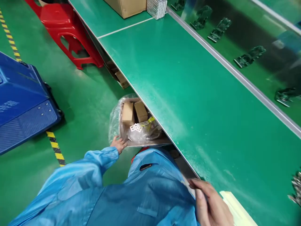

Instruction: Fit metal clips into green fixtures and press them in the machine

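Resting my left hand, fingers spread, on a crinkly plastic-lined carton; blurry right hand, I'm not making out its grip.

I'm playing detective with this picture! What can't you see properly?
In the head view:
The plastic-lined box: right part hidden by the green table.
The right hand: too curled to show if it holds anything.
The metal parts: cut off by the right edge.
The cardboard box on the table: cut off by the top edge.
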{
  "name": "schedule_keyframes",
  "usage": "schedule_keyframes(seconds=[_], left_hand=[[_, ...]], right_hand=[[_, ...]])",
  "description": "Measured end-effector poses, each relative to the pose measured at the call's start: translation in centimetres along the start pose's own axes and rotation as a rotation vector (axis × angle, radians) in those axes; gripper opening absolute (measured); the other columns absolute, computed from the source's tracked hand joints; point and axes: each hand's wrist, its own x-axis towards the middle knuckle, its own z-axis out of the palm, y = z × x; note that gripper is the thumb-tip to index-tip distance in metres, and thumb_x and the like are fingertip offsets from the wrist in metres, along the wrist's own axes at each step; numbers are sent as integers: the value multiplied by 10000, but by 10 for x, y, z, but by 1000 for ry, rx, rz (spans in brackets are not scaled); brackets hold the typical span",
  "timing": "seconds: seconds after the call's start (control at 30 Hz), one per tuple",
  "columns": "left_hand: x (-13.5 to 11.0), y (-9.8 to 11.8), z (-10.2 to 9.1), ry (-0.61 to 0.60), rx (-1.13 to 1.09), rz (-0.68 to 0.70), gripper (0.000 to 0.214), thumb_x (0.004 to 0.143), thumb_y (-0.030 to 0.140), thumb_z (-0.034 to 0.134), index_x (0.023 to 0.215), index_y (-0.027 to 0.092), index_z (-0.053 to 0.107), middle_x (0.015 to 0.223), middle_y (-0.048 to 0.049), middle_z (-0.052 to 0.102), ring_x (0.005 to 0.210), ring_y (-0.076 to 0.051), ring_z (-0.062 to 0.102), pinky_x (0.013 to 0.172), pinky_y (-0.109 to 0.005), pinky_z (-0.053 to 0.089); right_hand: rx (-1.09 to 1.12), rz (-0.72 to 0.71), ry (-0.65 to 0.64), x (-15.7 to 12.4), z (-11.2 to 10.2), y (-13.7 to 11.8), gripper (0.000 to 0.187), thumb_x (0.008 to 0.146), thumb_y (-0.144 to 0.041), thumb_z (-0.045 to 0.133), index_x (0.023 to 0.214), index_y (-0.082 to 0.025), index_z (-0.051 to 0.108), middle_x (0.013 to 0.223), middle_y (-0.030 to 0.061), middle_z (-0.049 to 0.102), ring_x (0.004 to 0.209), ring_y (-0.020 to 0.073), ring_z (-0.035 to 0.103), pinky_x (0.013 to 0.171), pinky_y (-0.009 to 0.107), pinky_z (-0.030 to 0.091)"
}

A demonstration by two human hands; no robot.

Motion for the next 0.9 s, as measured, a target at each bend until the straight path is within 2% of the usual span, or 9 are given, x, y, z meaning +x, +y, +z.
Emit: schedule_keyframes(seconds=[0.07, 0.13, 0.23, 0.33, 0.47, 0.63, 0.8, 0.9], left_hand=[[-22, -17, -5, 4, 47, -49, 194, 947, 143, 495, 827, 172, 645, 785, -6, 650, 877, -192, 625, 994, -494, 427], [-38, -26, -5, 1, 84, -92, 328, 901, 19, 421, 773, 224, 643, 725, 3, 646, 849, -192, 606, 1027, -509, 376], [-54, -27, 6, -21, 121, -139, 407, 838, -38, 403, 775, 270, 661, 761, -13, 675, 883, -199, 601, 1025, -496, 351], [-66, -17, 22, -61, 135, -163, 427, 831, -37, 415, 827, 289, 690, 860, -39, 712, 1009, -216, 609, 1016, -494, 343], [-81, -2, 38, -135, 124, -195, 423, 832, -7, 455, 917, 311, 719, 968, -55, 739, 1089, -241, 612, 995, -486, 359], [-95, 0, 41, -230, 102, -227, 452, 845, 7, 440, 973, 325, 734, 1007, -60, 749, 1092, -257, 630, 987, -483, 366], [-105, -4, 41, -309, 120, -230, 489, 865, -1, 388, 996, 335, 719, 1051, -39, 753, 1117, -241, 619, 1016, -486, 335], [-110, -6, 41, -349, 135, -217, 506, 868, -6, 369, 1028, 320, 721, 1068, -54, 751, 1124, -258, 617, 1006, -512, 342]], right_hand=[[106, -112, -220, 26, 16, -7, 254, 968, -255, 508, 1194, -246, 624, 1130, 58, 699, 1021, 220, 678, 892, 307, 557], [225, -128, -495, 50, 38, -14, 359, 995, -299, 453, 1334, -239, 555, 1330, 77, 607, 1216, 222, 581, 1018, 329, 495], [339, -3, -894, 70, 71, -17, 471, 1008, -407, 390, 1418, -200, 492, 1431, 100, 517, 1321, 243, 485, 1104, 397, 406], [410, 123, -1139, 75, 93, -7, 534, 983, -494, 379, 1399, -194, 526, 1315, 111, 620, 1202, 260, 596, 1025, 379, 480], [423, 169, -1242, 88, 103, 1, 556, 955, -536, 382, 1392, -229, 539, 1250, 110, 663, 1128, 261, 647, 943, 347, 525], [421, 141, -1386, 109, 115, -1, 619, 933, -556, 368, 1402, -183, 519, 1253, 165, 650, 1132, 281, 641, 927, 386, 526], [410, 190, -1365, 102, 123, 1, 650, 941, -611, 324, 1387, -189, 537, 1302, 127, 627, 1160, 267, 622, 980, 370, 491], [434, 189, -1368, 96, 125, 5, 712, 935, -650, 306, 1379, -148, 545, 1305, 140, 621, 1166, 285, 617, 999, 382, 482]])
